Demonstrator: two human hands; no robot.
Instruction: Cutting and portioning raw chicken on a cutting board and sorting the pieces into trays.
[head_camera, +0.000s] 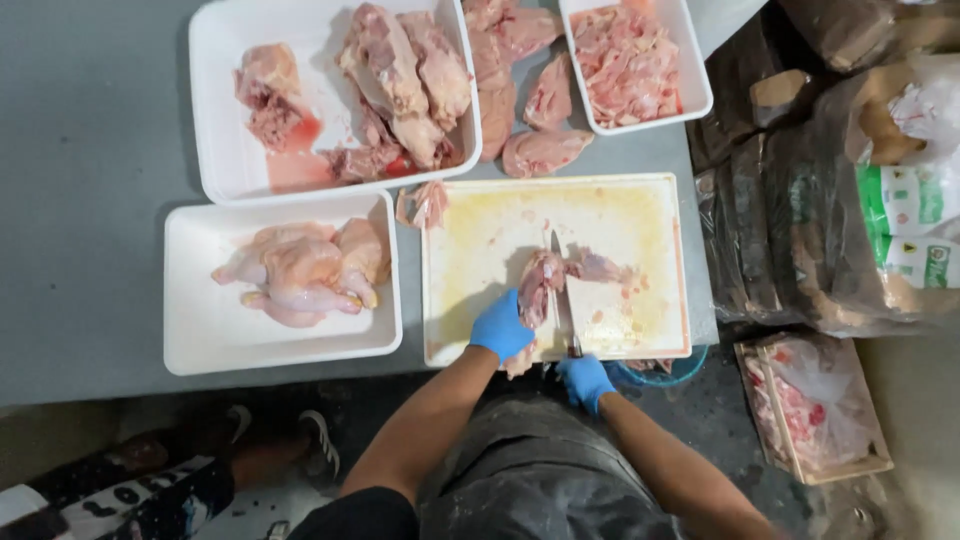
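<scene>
Chicken piece (540, 285) is pinned low on the stained white cutting board (640, 215), at frame centre, by the gloved left hand (502, 327), fingers curled over it. A knife (562, 300) is gripped in the closed right hand (586, 380) just beside. Grey tabletop (90, 150) is seen beyond, white trays (215, 100) of raw chicken upper left, dark sacks (760, 220) stacked right.

Raw pink chicken piece (540, 285) lies under a knife (562, 300) blade.

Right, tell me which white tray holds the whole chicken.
The lower-left tray, beside the cutting board: its chicken is whole. The other two trays hold cut pieces.
</scene>
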